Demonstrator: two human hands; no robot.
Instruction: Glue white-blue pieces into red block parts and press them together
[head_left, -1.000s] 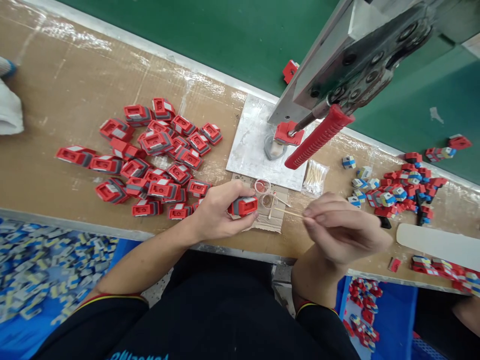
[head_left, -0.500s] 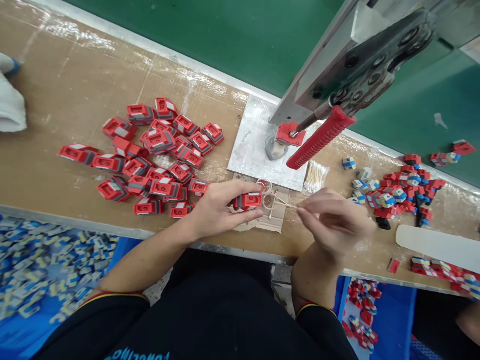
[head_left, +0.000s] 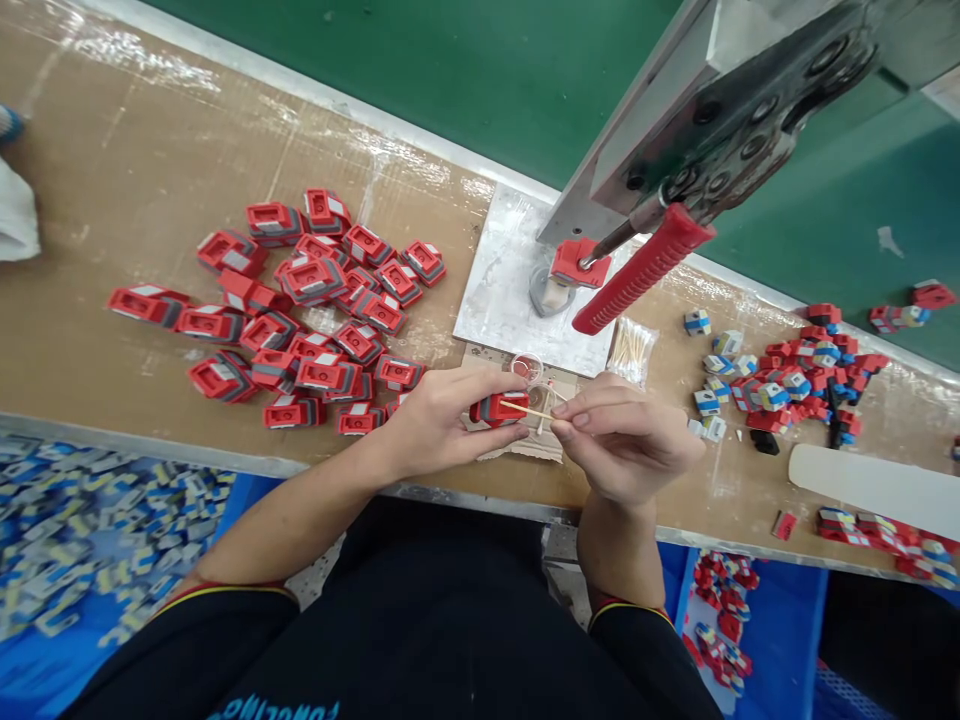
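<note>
Between the fingers (head_left: 491, 381) of the left hand (head_left: 427, 425) sits a red part (head_left: 487, 409).

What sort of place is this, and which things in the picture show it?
Probably a factory or assembly workshop: there is a red-handled clamp, a pile of similar red pieces, and a blue bin holding small parts.

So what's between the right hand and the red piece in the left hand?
In the head view, a thin stick: the right hand pinches it, and its tip overlaps the red piece. More sticks lie below.
</note>
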